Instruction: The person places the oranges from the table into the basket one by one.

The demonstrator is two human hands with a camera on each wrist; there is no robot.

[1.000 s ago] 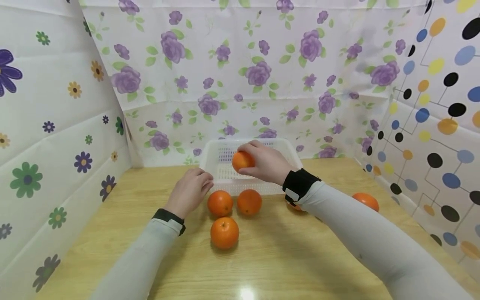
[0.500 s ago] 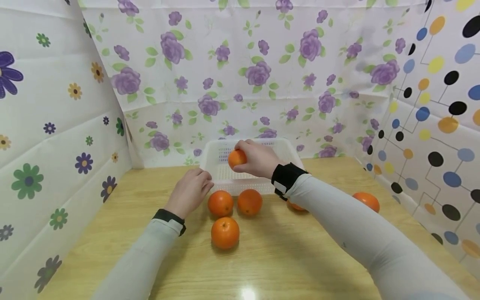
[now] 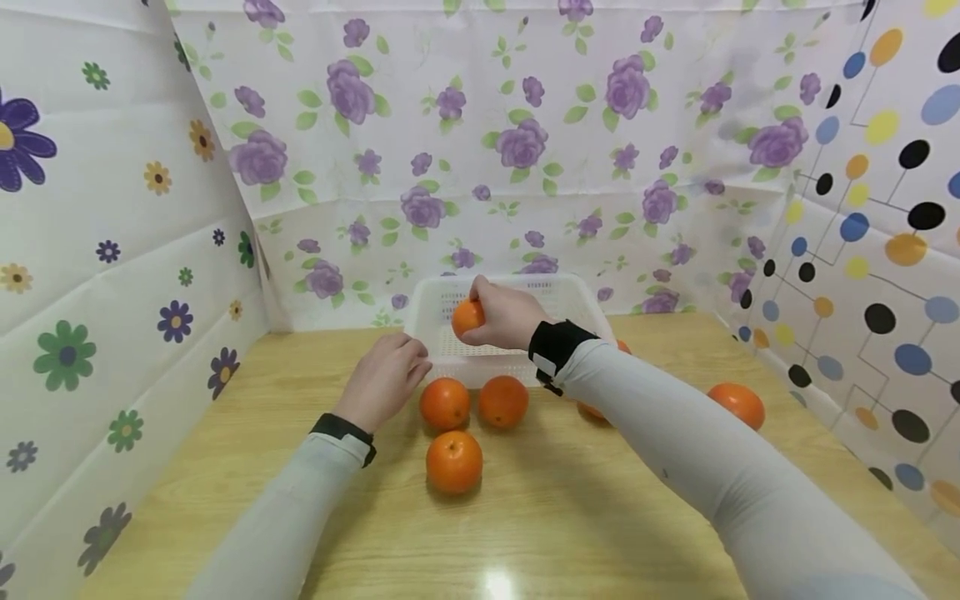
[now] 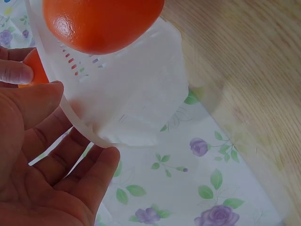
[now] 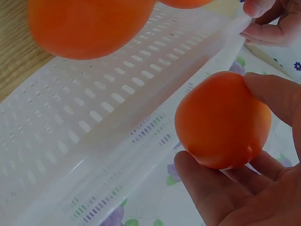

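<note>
My right hand (image 3: 512, 317) holds an orange (image 5: 221, 120) between thumb and fingers, over the inside of a white plastic basket (image 3: 495, 362). At the basket's near left corner, my left hand (image 3: 384, 375) pinches the rim, thumb on one side and fingers on the other. Just in front of the basket sit two oranges side by side, a left one (image 3: 445, 403) and a right one (image 3: 503, 402). A third orange (image 3: 454, 462) lies nearer to me. The right forearm partly hides another orange (image 3: 592, 410) by the basket's right end.
Farther right on the wooden table (image 3: 247, 467) lies one more orange (image 3: 738, 406), beyond the right sleeve. A bit of orange (image 3: 623, 346) shows behind that sleeve. Flowered cloth (image 3: 480, 150) hangs behind the basket, with patterned sheets on both sides.
My right hand has moved slightly left over the basket with the orange still in its grip. The left hand stays at the rim, and the whole view has shifted a little.
</note>
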